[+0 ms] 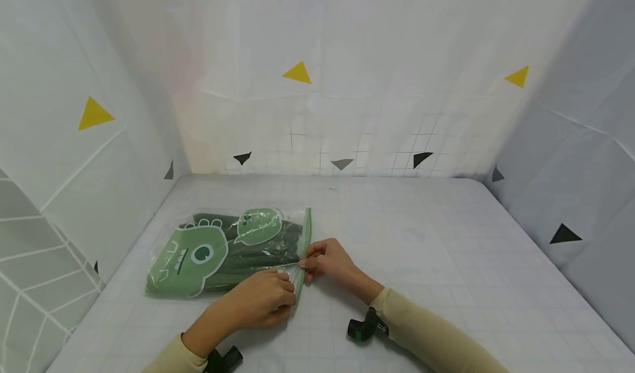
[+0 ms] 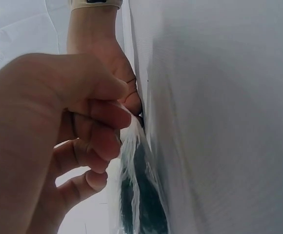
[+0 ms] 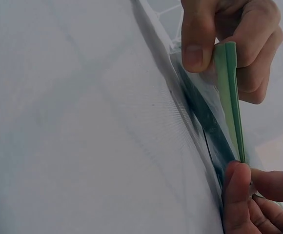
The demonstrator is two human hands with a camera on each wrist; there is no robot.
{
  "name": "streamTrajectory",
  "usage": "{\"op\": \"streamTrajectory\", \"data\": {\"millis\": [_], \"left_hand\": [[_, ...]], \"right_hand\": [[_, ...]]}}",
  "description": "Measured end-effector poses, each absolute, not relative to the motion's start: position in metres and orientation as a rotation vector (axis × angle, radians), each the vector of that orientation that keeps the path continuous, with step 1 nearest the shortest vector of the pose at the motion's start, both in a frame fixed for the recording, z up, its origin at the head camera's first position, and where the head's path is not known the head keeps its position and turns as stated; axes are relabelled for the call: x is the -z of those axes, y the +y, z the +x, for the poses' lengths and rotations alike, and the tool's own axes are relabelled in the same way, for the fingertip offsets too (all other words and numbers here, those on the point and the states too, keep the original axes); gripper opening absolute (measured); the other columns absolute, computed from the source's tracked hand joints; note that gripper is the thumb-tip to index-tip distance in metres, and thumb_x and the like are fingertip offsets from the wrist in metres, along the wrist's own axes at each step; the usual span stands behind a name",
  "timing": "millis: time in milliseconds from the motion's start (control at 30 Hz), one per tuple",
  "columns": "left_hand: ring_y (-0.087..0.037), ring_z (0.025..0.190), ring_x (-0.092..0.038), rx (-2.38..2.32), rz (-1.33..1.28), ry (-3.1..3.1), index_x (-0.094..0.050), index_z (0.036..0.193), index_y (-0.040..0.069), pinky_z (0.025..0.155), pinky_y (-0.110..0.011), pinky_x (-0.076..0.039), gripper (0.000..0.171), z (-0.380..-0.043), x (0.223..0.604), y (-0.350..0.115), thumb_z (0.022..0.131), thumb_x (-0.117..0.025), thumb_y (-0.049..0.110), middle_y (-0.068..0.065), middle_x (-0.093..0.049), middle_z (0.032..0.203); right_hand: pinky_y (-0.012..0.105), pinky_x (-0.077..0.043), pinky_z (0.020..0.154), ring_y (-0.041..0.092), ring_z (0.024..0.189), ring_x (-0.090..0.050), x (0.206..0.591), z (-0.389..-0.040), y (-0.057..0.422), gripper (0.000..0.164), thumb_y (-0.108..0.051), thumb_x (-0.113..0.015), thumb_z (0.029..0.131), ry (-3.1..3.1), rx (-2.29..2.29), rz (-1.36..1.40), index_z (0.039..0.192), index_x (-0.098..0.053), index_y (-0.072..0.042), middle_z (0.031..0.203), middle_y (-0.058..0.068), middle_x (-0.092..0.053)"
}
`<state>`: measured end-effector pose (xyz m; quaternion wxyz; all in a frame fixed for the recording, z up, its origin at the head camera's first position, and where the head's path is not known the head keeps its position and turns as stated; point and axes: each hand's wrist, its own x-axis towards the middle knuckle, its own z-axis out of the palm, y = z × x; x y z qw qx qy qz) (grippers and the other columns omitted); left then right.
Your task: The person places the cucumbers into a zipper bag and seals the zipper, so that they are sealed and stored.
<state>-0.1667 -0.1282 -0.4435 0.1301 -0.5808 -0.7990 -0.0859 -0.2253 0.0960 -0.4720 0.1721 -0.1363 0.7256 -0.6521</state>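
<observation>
A clear plastic zip bag (image 1: 258, 228) lies flat on the left part of the table, printed with green cartoon monsters. Through its film shows a dark green folded item (image 1: 248, 264). Along the bag's right end runs a green zip strip (image 1: 306, 230). My left hand (image 1: 263, 301) pinches the bag by the near corner of that end, thumb against fingers in the right wrist view. Partway along the strip (image 3: 232, 97), my right hand (image 1: 332, 265) pinches the edge between thumb and fingertips. In the left wrist view, the right hand (image 2: 102, 53) appears behind the left hand (image 2: 83, 112).
The white table (image 1: 446, 263) has a faint grid and extends to the right of the bag. White sheeting (image 1: 377, 59) with yellow and dark triangles stands around the back and sides. Each wrist carries a small black camera (image 1: 364, 328).
</observation>
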Motion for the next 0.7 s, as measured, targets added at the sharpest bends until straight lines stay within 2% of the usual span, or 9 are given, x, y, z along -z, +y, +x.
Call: {"op": "streamTrajectory", "data": {"millis": [267, 700], "left_hand": [[-0.004, 0.067, -0.041, 0.256, -1.693, -2.32, -0.049, 0.066, 0.025, 0.062, -0.02, -0.031, 0.037, -0.165, 0.443, -0.128, 0.081, -0.077, 0.008, 0.017, -0.039, 0.067], [-0.007, 0.068, -0.048, 0.23, -1.69, -2.292, -0.049, 0.065, 0.024, 0.062, -0.023, -0.034, 0.036, -0.167, 0.444, -0.128, 0.078, -0.078, 0.01, 0.016, -0.045, 0.067]], "right_hand": [[0.031, -0.056, 0.056, 0.02, 0.057, -0.067, 0.472, -0.236, 0.094, 0.009, 0.003, -0.074, 0.09, 2.069, 1.912, -0.376, 0.095, -0.068, 0.008, 0.072, 0.014, -0.071], [0.033, -0.058, 0.057, 0.02, 0.056, -0.066, 0.473, -0.254, 0.094, 0.014, 0.004, -0.074, 0.091, 2.07, 1.953, -0.342, 0.1, -0.067, 0.011, 0.078, 0.015, -0.072]]}}
